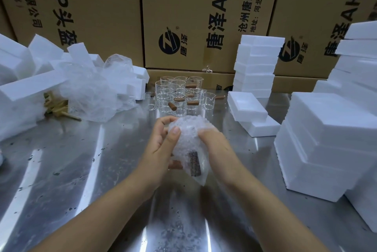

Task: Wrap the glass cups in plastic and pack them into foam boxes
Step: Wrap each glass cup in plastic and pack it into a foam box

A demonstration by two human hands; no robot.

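Observation:
Above the middle of the steel table (85, 170) I hold a glass cup swathed in bubble wrap (189, 137); its brown wooden handle shows through the plastic near the bottom. My left hand (161, 145) grips the bundle from the left, thumb pressed on the wrap. My right hand (216, 147) curls round its right side. Behind them stand several bare glass cups (177, 94) with wooden handles. An open foam box (245, 107) lies to the right of those cups.
Stacked foam boxes (318, 141) fill the right side, with a taller stack (255, 66) at the back. A heap of foam pieces (24, 88) and loose plastic wrap (95, 92) sits at left. Cardboard cartons (193, 17) wall off the back.

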